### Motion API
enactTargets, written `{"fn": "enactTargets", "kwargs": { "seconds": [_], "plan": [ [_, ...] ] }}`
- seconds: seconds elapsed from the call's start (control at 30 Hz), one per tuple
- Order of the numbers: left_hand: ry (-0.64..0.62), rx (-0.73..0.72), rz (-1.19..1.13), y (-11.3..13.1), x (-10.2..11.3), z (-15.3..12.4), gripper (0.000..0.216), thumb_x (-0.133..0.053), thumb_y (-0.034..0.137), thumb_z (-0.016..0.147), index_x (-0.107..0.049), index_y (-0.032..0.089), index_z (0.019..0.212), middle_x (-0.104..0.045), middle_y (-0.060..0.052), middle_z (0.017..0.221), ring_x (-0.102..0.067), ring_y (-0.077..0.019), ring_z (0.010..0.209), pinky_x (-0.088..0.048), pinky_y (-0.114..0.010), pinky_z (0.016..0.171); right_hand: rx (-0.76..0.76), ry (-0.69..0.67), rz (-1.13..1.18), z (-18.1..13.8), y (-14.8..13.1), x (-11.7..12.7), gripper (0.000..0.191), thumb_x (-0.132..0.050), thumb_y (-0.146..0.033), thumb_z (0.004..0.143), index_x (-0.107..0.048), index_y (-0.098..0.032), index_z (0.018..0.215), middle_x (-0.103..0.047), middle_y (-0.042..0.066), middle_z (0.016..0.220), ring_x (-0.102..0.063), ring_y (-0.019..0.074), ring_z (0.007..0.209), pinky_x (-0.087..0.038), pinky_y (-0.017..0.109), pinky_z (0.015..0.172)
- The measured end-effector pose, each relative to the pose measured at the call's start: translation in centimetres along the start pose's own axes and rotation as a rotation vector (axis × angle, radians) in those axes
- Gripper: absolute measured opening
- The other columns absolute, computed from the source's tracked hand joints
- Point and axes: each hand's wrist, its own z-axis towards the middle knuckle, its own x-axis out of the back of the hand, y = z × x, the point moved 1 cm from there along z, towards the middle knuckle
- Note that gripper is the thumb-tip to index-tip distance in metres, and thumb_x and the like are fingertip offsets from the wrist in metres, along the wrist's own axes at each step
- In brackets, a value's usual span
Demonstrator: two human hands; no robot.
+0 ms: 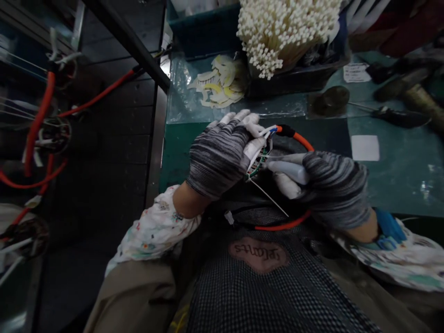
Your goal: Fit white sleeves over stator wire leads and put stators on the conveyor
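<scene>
Both hands wear grey-and-black striped gloves with white fingertips. My left hand (pixel 222 155) is closed on a round wired part, a motor stator by its look, whose green-edged rim (pixel 257 169) shows beyond the fingers. White and blue wires (pixel 272 131) leave its top into an orange cable (pixel 302 139). A thin white cable tie (pixel 268 198) sticks out below the rim. My right hand (pixel 335 187) grips a pale, translucent, tapered tool (pixel 291 171), its narrow end pointing at the rim. The tool's exact kind cannot be made out.
Behind the hands stands a dark bin with a bundle of white cable ties (pixel 287 27). Pale curved pieces (pixel 222 83) lie left of it. A screwdriver (pixel 402 115), a hammer (pixel 419 101) and white paper (pixel 365 148) are at right. Similar orange-cabled parts (pixel 55 134) stand at left.
</scene>
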Motion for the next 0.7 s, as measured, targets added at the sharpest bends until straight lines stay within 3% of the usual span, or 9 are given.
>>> {"fn": "enactTargets", "kwargs": {
  "seconds": [0.1, 0.2, 0.37, 0.47, 0.6, 0.7],
  "plan": [
    [-0.019, -0.014, 0.042, -0.1, -0.1, 1.3, 0.049, -0.044, 0.046, 0.112, -0.071, 0.011, 0.135, -0.077, -0.016, 0.135, -0.073, -0.0340, 0.129, -0.059, -0.051, 0.113, -0.039, 0.057, -0.092, 1.0, 0.3, -0.6, 0.035, -0.063, -0.057, 0.098, -0.080, -0.030, 0.113, -0.076, 0.005, 0.086, -0.066, 0.0247, 0.075, -0.051, 0.039, 0.069],
    [-0.056, 0.005, 0.038, -0.3, -0.2, 2.5, 0.043, -0.046, 0.043, 0.112, -0.073, 0.014, 0.127, -0.080, -0.013, 0.125, -0.077, -0.0307, 0.119, -0.063, -0.046, 0.104, -0.059, 0.081, -0.135, 1.8, 0.3, -1.2, 0.040, -0.060, -0.062, 0.096, -0.080, -0.027, 0.102, -0.071, 0.008, 0.079, -0.061, 0.0247, 0.069, -0.043, 0.039, 0.063],
    [-0.117, 0.024, 0.024, -0.5, -0.2, 3.6, 0.039, -0.049, 0.043, 0.111, -0.075, 0.016, 0.121, -0.081, -0.011, 0.119, -0.079, -0.0292, 0.111, -0.064, -0.041, 0.097, -0.112, 0.072, -0.087, 2.1, 0.2, -1.3, 0.040, -0.062, -0.061, 0.095, -0.081, -0.027, 0.102, -0.072, 0.009, 0.082, -0.062, 0.0250, 0.070, -0.040, 0.040, 0.065],
    [-0.155, 0.058, 0.030, 0.2, 0.2, 4.1, 0.040, -0.048, 0.044, 0.111, -0.075, 0.015, 0.120, -0.080, -0.011, 0.119, -0.078, -0.0278, 0.111, -0.063, -0.039, 0.098, -0.108, 0.071, -0.129, 2.2, 0.2, -1.4, 0.042, -0.060, -0.060, 0.096, -0.080, -0.025, 0.103, -0.075, 0.010, 0.084, -0.063, 0.0268, 0.071, -0.040, 0.040, 0.064],
    [-0.305, 0.225, 0.101, 1.6, 1.0, 5.0, 0.038, -0.050, 0.040, 0.112, -0.074, 0.015, 0.129, -0.078, -0.011, 0.132, -0.074, -0.0274, 0.122, -0.059, -0.039, 0.106, -0.102, 0.062, -0.192, 2.2, 0.4, -1.5, 0.039, -0.060, -0.054, 0.097, -0.081, -0.022, 0.104, -0.078, 0.011, 0.087, -0.066, 0.0264, 0.074, -0.042, 0.039, 0.065],
    [-0.372, 0.272, 0.129, 2.1, 1.1, 5.5, 0.037, -0.050, 0.039, 0.112, -0.073, 0.018, 0.132, -0.076, -0.010, 0.135, -0.073, -0.0256, 0.122, -0.058, -0.037, 0.106, -0.090, 0.128, -0.129, 1.5, 0.8, -1.0, 0.036, -0.066, -0.052, 0.093, -0.082, -0.022, 0.107, -0.081, 0.010, 0.091, -0.070, 0.0268, 0.077, -0.047, 0.039, 0.066]
  ]
}}
